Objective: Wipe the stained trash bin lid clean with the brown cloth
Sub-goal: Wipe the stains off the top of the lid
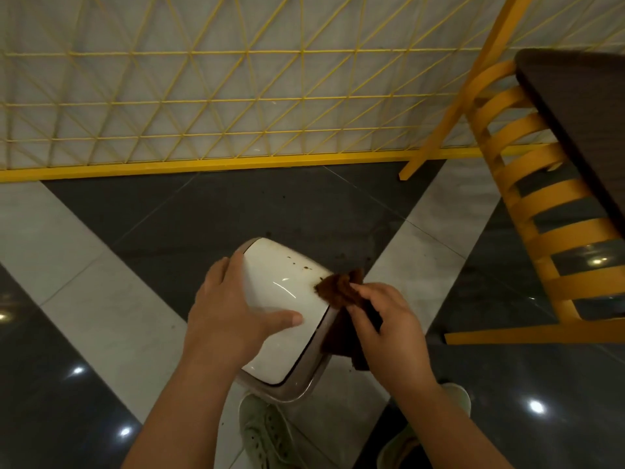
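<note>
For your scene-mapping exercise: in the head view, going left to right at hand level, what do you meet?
Left hand → white lid → brown cloth → right hand → yellow chair.

I count one trash bin lid (280, 313) under my two hands, left (230, 309) and right (389, 330); one brown cloth (341, 289) at its right edge; one yellow chair (541, 204) beyond; my two shoes (267, 431) below.
</note>
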A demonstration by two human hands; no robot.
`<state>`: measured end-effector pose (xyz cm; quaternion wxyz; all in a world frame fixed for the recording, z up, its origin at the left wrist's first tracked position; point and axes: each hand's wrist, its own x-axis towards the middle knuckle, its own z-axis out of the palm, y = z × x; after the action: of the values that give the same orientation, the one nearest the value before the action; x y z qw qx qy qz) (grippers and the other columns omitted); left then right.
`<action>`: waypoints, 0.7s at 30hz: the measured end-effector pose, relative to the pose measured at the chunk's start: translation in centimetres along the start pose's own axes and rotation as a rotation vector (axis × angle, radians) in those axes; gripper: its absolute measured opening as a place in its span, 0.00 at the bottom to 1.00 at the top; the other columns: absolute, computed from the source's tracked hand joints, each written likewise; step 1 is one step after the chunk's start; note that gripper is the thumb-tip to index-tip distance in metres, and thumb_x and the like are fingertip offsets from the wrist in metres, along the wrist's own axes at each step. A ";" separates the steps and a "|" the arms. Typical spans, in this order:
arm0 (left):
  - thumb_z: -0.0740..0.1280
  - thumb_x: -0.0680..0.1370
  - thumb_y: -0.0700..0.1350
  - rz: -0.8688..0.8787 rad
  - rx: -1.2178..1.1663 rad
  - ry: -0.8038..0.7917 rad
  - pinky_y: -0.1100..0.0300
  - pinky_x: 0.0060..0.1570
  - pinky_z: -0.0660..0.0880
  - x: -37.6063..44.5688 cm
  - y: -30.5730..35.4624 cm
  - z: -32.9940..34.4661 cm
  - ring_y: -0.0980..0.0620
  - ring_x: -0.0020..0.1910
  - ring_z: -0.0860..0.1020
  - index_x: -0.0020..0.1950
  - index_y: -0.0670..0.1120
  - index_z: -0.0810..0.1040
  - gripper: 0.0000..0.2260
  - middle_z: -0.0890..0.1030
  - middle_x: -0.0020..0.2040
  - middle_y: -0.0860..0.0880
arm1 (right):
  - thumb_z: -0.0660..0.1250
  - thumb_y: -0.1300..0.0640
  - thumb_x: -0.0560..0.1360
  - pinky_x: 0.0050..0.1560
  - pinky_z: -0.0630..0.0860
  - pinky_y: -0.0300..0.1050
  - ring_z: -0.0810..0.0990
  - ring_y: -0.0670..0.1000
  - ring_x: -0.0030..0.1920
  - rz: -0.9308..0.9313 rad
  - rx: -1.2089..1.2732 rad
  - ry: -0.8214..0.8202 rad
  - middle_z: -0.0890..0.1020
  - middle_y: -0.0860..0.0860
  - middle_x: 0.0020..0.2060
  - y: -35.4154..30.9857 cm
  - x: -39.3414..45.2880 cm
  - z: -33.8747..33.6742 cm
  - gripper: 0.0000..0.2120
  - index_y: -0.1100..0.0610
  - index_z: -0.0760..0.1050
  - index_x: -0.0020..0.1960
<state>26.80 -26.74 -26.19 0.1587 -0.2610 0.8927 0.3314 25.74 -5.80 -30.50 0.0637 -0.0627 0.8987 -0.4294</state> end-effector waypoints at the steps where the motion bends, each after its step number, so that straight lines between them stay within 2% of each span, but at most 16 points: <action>1: 0.80 0.57 0.60 0.004 0.031 -0.007 0.41 0.67 0.66 -0.1 0.2 0.2 0.45 0.74 0.59 0.75 0.63 0.50 0.55 0.56 0.76 0.53 | 0.66 0.57 0.76 0.56 0.74 0.35 0.75 0.40 0.54 -0.004 -0.017 0.019 0.76 0.41 0.54 0.2 -0.7 0.2 0.15 0.48 0.77 0.62; 3: 0.80 0.57 0.60 0.004 0.098 -0.009 0.41 0.70 0.63 -0.1 0.5 0.7 0.46 0.76 0.54 0.77 0.59 0.46 0.58 0.51 0.78 0.53 | 0.66 0.55 0.75 0.58 0.75 0.42 0.75 0.43 0.57 -0.020 -0.053 0.056 0.75 0.44 0.57 0.5 -2.0 0.7 0.17 0.49 0.76 0.64; 5: 0.80 0.57 0.60 0.008 0.110 -0.003 0.42 0.72 0.61 0.1 0.5 0.9 0.47 0.77 0.52 0.77 0.57 0.45 0.59 0.50 0.79 0.53 | 0.64 0.51 0.76 0.59 0.75 0.44 0.75 0.46 0.58 -0.075 -0.078 0.090 0.75 0.46 0.59 0.2 -2.5 1.0 0.17 0.50 0.76 0.64; 8: 0.81 0.56 0.59 0.017 0.089 0.011 0.42 0.72 0.60 0.2 0.4 1.1 0.47 0.77 0.53 0.77 0.58 0.47 0.59 0.51 0.78 0.53 | 0.61 0.49 0.76 0.62 0.71 0.38 0.74 0.48 0.60 -0.226 -0.135 0.089 0.76 0.50 0.60 -0.9 -1.8 1.2 0.18 0.53 0.78 0.61; 10: 0.81 0.56 0.58 0.028 0.074 0.024 0.44 0.71 0.60 0.2 0.2 1.1 0.48 0.77 0.53 0.77 0.59 0.48 0.59 0.52 0.78 0.54 | 0.61 0.50 0.76 0.62 0.68 0.34 0.73 0.46 0.59 -0.268 -0.172 0.067 0.76 0.48 0.59 -1.1 -0.4 1.4 0.16 0.53 0.79 0.60; 12: 0.81 0.56 0.57 0.034 0.052 0.027 0.44 0.70 0.62 0.3 0.0 1.1 0.49 0.76 0.53 0.76 0.61 0.48 0.58 0.51 0.78 0.55 | 0.62 0.51 0.77 0.58 0.73 0.35 0.74 0.43 0.57 -0.091 -0.077 0.066 0.74 0.42 0.56 -0.9 1.2 1.4 0.13 0.51 0.79 0.60; 14: 0.81 0.56 0.57 0.029 0.051 0.024 0.43 0.70 0.63 0.3 -0.1 1.1 0.48 0.76 0.53 0.76 0.61 0.48 0.58 0.51 0.78 0.55 | 0.63 0.55 0.78 0.53 0.73 0.32 0.76 0.43 0.53 0.117 -0.006 0.060 0.72 0.39 0.51 0.0 1.9 1.6 0.11 0.51 0.78 0.58; 15: 0.81 0.56 0.57 0.026 0.057 0.023 0.42 0.69 0.63 0.4 -0.1 1.2 0.47 0.76 0.54 0.76 0.61 0.48 0.58 0.52 0.78 0.55 | 0.63 0.56 0.78 0.52 0.74 0.31 0.76 0.42 0.50 0.154 -0.023 0.060 0.72 0.39 0.48 0.3 1.6 1.6 0.09 0.51 0.78 0.57; 18: 0.81 0.57 0.58 0.022 0.083 0.013 0.41 0.70 0.62 0.6 0.0 1.1 0.47 0.77 0.53 0.77 0.58 0.46 0.59 0.51 0.78 0.54 | 0.65 0.56 0.77 0.54 0.76 0.39 0.74 0.37 0.49 0.127 -0.037 0.117 0.74 0.39 0.48 0.4 -1.0 1.5 0.08 0.50 0.79 0.54; 21: 0.81 0.57 0.58 0.039 0.084 -0.006 0.42 0.72 0.59 0.7 -0.2 0.8 0.48 0.77 0.51 0.77 0.58 0.45 0.59 0.48 0.78 0.56 | 0.66 0.55 0.75 0.58 0.75 0.42 0.76 0.42 0.54 0.041 -0.029 0.151 0.77 0.44 0.53 -0.4 -2.9 1.6 0.12 0.53 0.80 0.57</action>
<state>26.42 -26.59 -27.21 0.1656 -0.2356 0.9103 0.2973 28.86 -6.79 -30.96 0.0038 -0.0126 0.9082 -0.4184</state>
